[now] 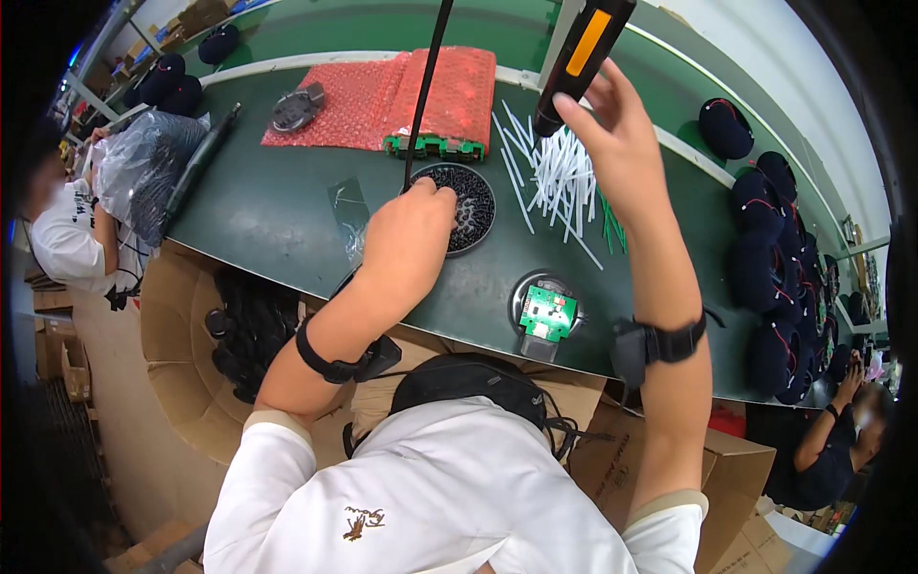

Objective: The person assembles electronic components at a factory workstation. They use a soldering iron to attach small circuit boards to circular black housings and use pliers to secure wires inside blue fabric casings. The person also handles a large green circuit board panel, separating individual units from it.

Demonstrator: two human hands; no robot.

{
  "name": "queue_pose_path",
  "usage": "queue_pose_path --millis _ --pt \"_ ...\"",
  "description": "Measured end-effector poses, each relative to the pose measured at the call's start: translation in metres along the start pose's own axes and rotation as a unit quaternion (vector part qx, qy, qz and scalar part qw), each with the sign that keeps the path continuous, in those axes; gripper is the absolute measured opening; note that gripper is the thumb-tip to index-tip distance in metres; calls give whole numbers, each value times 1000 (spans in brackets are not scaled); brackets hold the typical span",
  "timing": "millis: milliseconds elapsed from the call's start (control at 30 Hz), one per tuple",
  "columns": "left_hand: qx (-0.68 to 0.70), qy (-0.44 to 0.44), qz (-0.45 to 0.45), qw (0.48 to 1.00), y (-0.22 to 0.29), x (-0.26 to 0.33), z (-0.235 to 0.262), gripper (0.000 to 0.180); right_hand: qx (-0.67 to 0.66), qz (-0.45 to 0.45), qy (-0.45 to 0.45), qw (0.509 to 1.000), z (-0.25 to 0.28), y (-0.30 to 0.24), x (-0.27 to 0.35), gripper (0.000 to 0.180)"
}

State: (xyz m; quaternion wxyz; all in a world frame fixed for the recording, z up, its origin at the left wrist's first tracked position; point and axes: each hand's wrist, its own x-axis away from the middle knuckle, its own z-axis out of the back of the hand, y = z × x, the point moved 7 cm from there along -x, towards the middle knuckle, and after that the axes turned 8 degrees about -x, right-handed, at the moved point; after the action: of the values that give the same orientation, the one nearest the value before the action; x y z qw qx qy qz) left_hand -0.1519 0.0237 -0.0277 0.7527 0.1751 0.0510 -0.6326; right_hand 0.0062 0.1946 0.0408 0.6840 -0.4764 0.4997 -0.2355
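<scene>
My left hand [406, 230] reaches over a round dish [492, 212] of small black screws [470, 201]. Its fingers are pinched together at the dish's left side, and whatever they hold is hidden. Up at the right, my right hand [617, 129] grips a black electric screwdriver [583, 57] with an orange stripe, thumb against its lower end. A green circuit board [548, 312] lies on a round black housing [517, 298] near the table's front edge. Beside the dish, a thin black rod [427, 91] runs upward past my left fingers.
Behind the dish lies red bubble wrap [445, 91] with green boards at its edge and a dark round part [298, 107]. White plastic strips [564, 172] are heaped at right. Dark round pouches [765, 258] line the table's right end. A box of black parts [182, 354] stands at left; people work on both sides.
</scene>
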Motion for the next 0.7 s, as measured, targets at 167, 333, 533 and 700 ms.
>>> queue_pose_path --millis 167,333,533,700 --pt "77 78 10 994 -1 7 9 15 -84 -12 -16 996 -16 -12 -17 42" --pt "238 62 19 969 -5 18 11 9 -172 -52 -70 981 -5 -41 30 38" --pt "413 -46 -17 910 42 34 0 14 -189 -73 -77 976 0 -70 80 23" --pt "448 -96 2 889 69 38 -24 16 -191 -23 -12 981 -3 -85 97 19"
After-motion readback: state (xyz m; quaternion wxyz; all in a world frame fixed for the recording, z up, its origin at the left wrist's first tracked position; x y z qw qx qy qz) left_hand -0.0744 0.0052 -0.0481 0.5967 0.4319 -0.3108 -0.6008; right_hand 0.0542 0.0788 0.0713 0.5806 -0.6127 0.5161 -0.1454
